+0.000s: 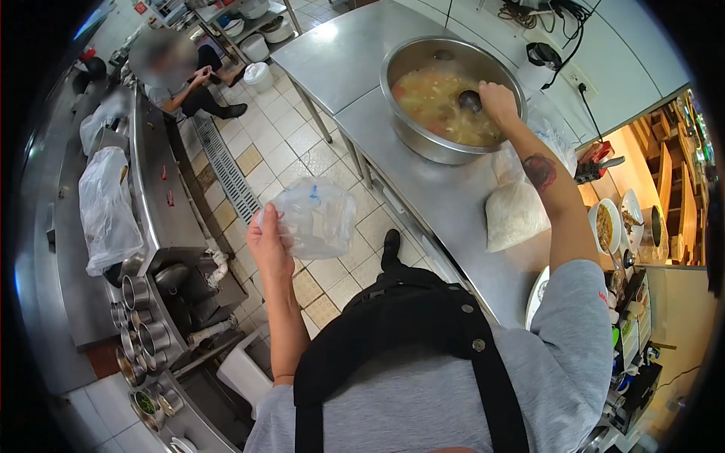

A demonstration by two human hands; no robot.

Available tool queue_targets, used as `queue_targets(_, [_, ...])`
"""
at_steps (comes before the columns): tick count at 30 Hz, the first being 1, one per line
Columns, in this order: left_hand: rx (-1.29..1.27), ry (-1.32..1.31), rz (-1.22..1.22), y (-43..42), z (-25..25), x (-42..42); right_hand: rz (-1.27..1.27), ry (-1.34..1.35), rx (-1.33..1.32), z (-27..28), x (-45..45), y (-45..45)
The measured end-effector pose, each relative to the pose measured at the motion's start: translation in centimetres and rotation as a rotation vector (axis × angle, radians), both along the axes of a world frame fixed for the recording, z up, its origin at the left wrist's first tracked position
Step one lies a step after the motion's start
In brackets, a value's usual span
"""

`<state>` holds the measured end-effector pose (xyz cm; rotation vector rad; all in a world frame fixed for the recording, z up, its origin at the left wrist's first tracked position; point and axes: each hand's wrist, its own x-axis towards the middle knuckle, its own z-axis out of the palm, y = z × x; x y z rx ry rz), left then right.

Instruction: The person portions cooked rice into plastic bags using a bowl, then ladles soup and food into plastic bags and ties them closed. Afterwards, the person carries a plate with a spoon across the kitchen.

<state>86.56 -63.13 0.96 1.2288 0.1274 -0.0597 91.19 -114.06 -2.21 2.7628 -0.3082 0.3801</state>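
My right hand is closed around the handle of a ladle, whose dark bowl sits at the surface of the soup. That soup, yellowish with orange and green pieces, fills much of a wide steel pot on the metal table. Over the floor to the left of the table, my left hand pinches the edge of a clear plastic bag. The bag hangs puffed out and looks see-through, with a small blue mark on it. Most of the ladle's handle is hidden by my right hand.
On the steel table lies a bag of white grainy food beside my right forearm. Bowls of food stand at the right. A seated person is at the far left near a white bucket. Steel pots line the left counter.
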Motion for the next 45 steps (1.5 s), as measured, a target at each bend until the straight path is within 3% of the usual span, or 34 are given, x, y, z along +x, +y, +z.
queue_targets(6, [-0.14, -0.001, -0.03, -6.5, 4.1, 6.7, 0.085, 0.072, 0.06, -1.0, -1.0, 0.2])
queue_targets(10, [-0.477, 0.029, -0.182, -11.1, 4.9, 11.1, 0.015, 0.192, 0.233, 1.0, -2.8, 1.4])
queue_targets(13, [-0.522, -0.056, -0.134, -15.3, 3.9, 14.0, 0.001, 0.284, 0.372, 0.9, -3.8, 2.1])
queue_targets(18, [-0.549, 0.048, -0.229, -21.6, 2.3, 15.9, 0.019, 0.309, 0.67, -0.2, -3.5, 3.2])
queue_targets(26, [-0.496, -0.062, -0.436, -25.9, 1.4, 17.9, -0.022, 0.217, 0.999, 4.4, -4.1, 2.2])
queue_targets(37, [-0.365, -0.024, -0.487, -28.7, 0.7, 19.8, -0.199, 0.346, 0.939, 10.8, -4.7, -0.1])
queue_targets(45, [-0.416, 0.212, -0.648, -31.5, -0.1, 19.5, -0.328, 0.286, 0.92, 20.9, -2.7, -2.4])
